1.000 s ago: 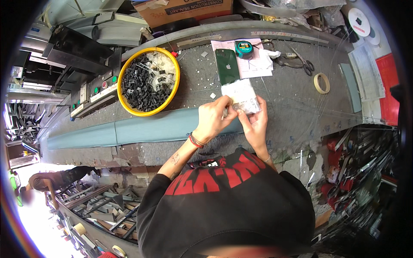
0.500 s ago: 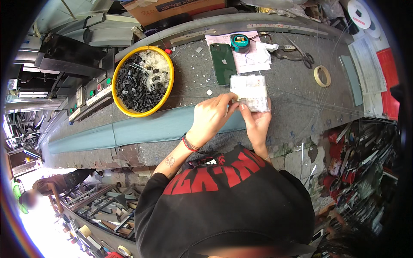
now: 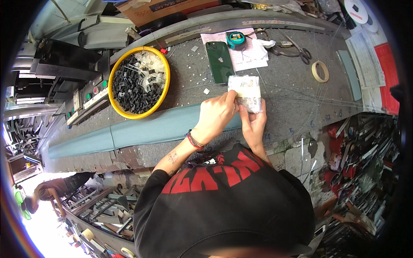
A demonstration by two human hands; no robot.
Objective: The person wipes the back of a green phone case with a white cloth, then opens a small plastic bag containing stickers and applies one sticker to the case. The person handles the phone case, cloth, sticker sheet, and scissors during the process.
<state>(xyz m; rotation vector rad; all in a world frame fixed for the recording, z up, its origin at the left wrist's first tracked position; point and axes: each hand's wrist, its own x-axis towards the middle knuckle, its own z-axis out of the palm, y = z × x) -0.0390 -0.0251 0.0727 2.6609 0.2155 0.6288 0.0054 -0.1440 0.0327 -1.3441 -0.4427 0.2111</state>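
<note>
Plastic packet, grey workbench, cluttered workshop

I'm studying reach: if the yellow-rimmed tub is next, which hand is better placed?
Probably the left hand: it's nearer the yellow-rimmed tub, while the right hand, farther off, seems to support the clear plastic packet.

1. Left of centre: yellow basin with black and white pieces.
2. Upper centre: phone, partly over paper; tape measure on the paper.
3. Upper right: scissors, tape roll below them.
4. Top edge: carton.
5. Lower left: a person.
</note>
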